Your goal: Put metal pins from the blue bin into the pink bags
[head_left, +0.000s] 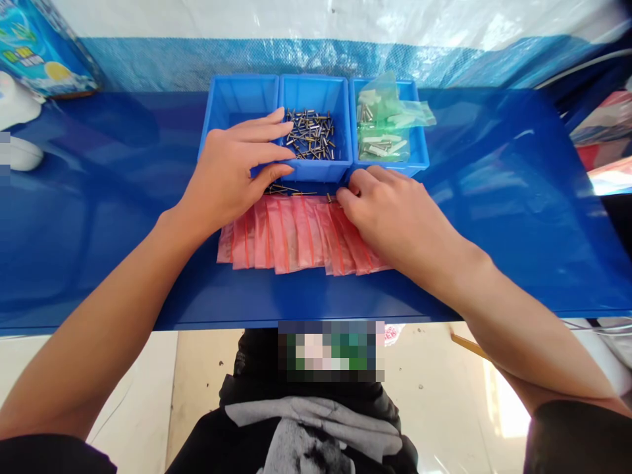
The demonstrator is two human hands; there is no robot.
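Small metal blind rivets (311, 135) with thin stems lie heaped in the middle blue bin. My left hand (232, 161) spans the front left of this bin, fingers stretched out and apart, with nothing seen in it. Below its fingertips, a few loose rivets (281, 189) lie between the bins and a row of overlapping pink zip bags (296, 237). My right hand (390, 204) is over the right end of the row, fingers curled and closed. Beside its thumb shows one rivet (330, 197); whether the fingers grip anything is hidden.
On the left stands a blue bin (241, 95) with its floor partly hidden. The right bin (419, 141) holds green-tinted bags (385, 135) of white and metal pieces. A white mouse (24, 155) and a blue printed package (44, 52) are at the far left of the blue table (518, 230).
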